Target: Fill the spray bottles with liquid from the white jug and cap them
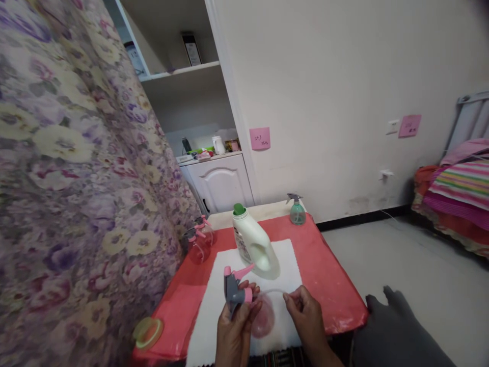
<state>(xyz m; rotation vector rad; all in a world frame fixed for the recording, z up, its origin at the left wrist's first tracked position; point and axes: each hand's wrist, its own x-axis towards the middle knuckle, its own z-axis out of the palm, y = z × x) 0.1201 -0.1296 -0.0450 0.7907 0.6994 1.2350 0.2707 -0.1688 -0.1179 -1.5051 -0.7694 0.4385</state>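
Note:
My left hand (237, 318) is closed round a grey and pink trigger spray head (236, 286), held upright over the white cloth (284, 265). Below it is a clear pink spray bottle body (263, 318), and a thin clear tube arcs from the head towards my right hand (305, 308), whose fingers are pinched together near the tube's end. A white detergent jug with a green cap (252, 243) stands on the cloth just beyond my hands.
The small table has a red cover (328, 275). A green spray bottle (297, 210) stands at its far right, two pink spray bottles (200, 239) at its left edge beside the floral curtain (76, 178). A yellow-green lid (148, 332) lies front left.

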